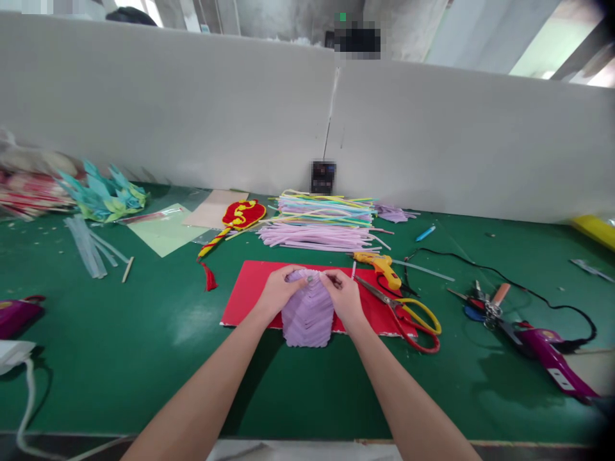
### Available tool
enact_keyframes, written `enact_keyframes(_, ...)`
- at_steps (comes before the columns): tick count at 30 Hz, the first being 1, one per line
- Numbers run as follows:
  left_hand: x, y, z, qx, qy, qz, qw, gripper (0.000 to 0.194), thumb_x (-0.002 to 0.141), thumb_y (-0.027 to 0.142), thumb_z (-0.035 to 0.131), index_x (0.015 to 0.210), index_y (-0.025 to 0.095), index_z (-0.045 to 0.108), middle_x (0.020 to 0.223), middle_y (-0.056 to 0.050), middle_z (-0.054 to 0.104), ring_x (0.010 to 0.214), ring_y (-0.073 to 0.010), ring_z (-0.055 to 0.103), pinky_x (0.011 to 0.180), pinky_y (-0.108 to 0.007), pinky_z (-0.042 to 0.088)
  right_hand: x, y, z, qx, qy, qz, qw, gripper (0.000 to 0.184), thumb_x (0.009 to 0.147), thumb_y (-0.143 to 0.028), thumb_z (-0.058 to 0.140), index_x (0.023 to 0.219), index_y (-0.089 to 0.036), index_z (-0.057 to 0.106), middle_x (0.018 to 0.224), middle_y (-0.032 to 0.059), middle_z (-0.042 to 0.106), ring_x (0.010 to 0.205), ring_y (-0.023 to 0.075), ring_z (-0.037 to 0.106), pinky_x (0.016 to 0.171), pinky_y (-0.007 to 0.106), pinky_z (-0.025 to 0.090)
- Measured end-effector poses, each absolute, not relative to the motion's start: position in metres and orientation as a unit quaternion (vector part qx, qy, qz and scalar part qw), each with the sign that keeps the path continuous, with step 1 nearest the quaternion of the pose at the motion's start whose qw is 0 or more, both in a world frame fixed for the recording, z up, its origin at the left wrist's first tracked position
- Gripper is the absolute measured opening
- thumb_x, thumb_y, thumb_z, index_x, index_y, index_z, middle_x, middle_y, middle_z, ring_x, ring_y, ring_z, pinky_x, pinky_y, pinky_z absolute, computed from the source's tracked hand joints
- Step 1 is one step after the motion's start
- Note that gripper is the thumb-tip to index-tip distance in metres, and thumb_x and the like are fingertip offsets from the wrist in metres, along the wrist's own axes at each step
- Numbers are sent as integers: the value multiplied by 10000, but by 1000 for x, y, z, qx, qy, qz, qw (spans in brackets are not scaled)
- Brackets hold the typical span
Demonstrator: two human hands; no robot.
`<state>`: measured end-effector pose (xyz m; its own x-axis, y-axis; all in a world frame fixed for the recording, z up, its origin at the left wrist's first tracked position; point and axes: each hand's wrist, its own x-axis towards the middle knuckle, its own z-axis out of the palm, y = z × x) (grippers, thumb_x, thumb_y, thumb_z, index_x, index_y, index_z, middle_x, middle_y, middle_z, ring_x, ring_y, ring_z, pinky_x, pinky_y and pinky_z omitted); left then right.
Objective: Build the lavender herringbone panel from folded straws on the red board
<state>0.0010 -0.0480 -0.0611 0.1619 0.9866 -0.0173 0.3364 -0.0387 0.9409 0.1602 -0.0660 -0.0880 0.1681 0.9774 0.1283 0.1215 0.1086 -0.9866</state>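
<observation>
Both hands meet at the top of a lavender panel (307, 320) made of pipe cleaners laid in a V pattern. My left hand (283, 288) pinches its upper left edge. At the upper right edge, the fingers of my right hand (342, 291) are pressed together on the panel. A small shiny spot shows near the left thumb; I cannot make out what it is. Beneath lies a red board (250, 291), with the panel's lower end reaching past its near edge. Scissors (398, 307) with red and yellow handles rest on the board's right side.
Behind the board lie pipe cleaners (317, 234) and a yellow glue gun (382, 266). A red-and-yellow fan-shaped ornament (243, 214) is to the left. Keys (490, 310) and a purple tool (552, 362) lie right, near a black cord (509, 282). A grey partition (192, 109) stands behind.
</observation>
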Motion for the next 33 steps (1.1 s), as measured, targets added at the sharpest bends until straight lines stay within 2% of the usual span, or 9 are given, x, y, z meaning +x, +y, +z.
enact_keyframes(5, -1, -45, -64, 633, 541, 365, 417, 254, 676, 311, 637, 886, 172, 667, 923, -53, 698, 870, -218, 618, 778, -312, 482, 159, -66, -88, -539, -519, 400, 530, 210, 720, -388, 608, 780, -191, 650, 774, 41, 684, 771, 196, 628, 736, 327, 479)
enact_keyframes(10, -1, -44, -63, 650, 530, 376, 394, 284, 691, 326, 629, 941, 192, 653, 990, -45, 682, 934, -212, 601, 834, -305, 459, 160, -72, -75, -543, -533, 379, 526, 285, 782, -406, 546, 949, -200, 651, 950, 57, 688, 895, 193, 623, 799, 318, 473)
enact_keyframes(16, 0, -48, -62, 655, 533, 371, 387, 255, 715, 317, 604, 941, 206, 646, 1007, -38, 673, 934, -203, 598, 834, -300, 451, 196, -92, -44, -623, -554, 224, 504, 315, 837, -452, 467, 752, -197, 631, 746, 47, 672, 711, 177, 620, 701, 305, 476)
enact_keyframes(20, 2, -48, -64, 656, 544, 355, 386, 232, 701, 264, 587, 921, 216, 644, 1002, -33, 674, 963, -210, 589, 866, -324, 442, 244, -114, -40, -666, -606, 57, 432, 288, 800, -465, 513, 758, -207, 633, 781, 68, 646, 721, 198, 585, 655, 322, 465)
enact_keyframes(24, 2, -47, -68, 665, 545, 344, 377, 225, 704, 257, 570, 913, 215, 643, 989, -35, 677, 961, -210, 592, 871, -329, 444, 278, -134, -63, -686, -643, 55, 337, 285, 802, -451, 510, 905, -225, 649, 929, 78, 639, 848, 218, 584, 711, 343, 474)
enact_keyframes(29, 0, -46, -71, 677, 540, 342, 364, 222, 721, 286, 576, 922, 221, 643, 997, -29, 678, 966, -214, 596, 862, -317, 444, 283, -138, -91, -671, -634, 34, 382, 256, 817, -417, 501, 904, -215, 634, 944, 80, 630, 868, 211, 587, 778, 359, 476)
enact_keyframes(33, 0, -46, -71, 677, 537, 344, 368, 212, 728, 274, 579, 920, 210, 641, 993, -37, 678, 960, -209, 600, 861, -313, 447, 281, -135, -93, -672, -624, 38, 397, 212, 830, -381, 493, 846, -213, 620, 904, 65, 634, 856, 197, 586, 767, 337, 478)
